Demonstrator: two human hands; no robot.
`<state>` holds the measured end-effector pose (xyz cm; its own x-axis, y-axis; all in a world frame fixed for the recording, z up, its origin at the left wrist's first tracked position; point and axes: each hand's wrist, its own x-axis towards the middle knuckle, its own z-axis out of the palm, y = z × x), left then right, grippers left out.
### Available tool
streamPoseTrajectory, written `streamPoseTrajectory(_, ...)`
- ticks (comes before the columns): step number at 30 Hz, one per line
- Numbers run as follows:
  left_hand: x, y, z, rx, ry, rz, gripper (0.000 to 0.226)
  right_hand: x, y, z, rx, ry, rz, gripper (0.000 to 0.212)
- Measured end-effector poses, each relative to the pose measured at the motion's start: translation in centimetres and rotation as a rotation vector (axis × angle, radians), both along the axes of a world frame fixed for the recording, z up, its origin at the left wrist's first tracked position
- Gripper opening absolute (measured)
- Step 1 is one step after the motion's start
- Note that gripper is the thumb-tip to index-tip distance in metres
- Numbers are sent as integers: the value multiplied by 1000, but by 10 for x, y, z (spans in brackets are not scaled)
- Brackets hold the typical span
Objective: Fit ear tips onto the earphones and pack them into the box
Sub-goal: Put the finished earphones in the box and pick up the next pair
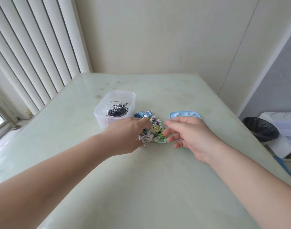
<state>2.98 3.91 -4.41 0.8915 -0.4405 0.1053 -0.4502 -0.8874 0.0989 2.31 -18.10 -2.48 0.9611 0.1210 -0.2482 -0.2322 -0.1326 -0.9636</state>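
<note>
A heap of coiled earphones [155,128] in yellow, green, blue and white lies mid-table. My left hand [126,134] reaches into its left side, fingers curled over a white bundle [144,139]; the fingertips are hidden. My right hand [189,136] hovers at the heap's right edge with fingers loosely spread, holding nothing. A clear plastic box [100,111] behind my left hand holds a black earphone coil [117,110]. A blue lid [172,115] behind my right hand carries several white ear tips [184,114].
The pale green table [141,187] runs to a wall at the back. Vertical blinds [34,47] hang on the left. Off the table's right edge stand a black-lined bin [260,129] and a white appliance [283,134].
</note>
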Motion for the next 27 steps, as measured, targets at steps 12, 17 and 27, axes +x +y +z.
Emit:
streamPoseTrajectory(12, -8, -5, 45, -565, 148, 202, 24, -15, 3, -8, -6, 7, 52, 14)
streamPoseTrajectory(17, -15, -14, 73, -1170, 544, 239, 10, -19, -1, -2, 135, -17, 62, 15)
streamPoseTrajectory(27, -25, -74, 24, -1412, 748, 92, 18, -22, -40, -4, 303, -129, 114, 24)
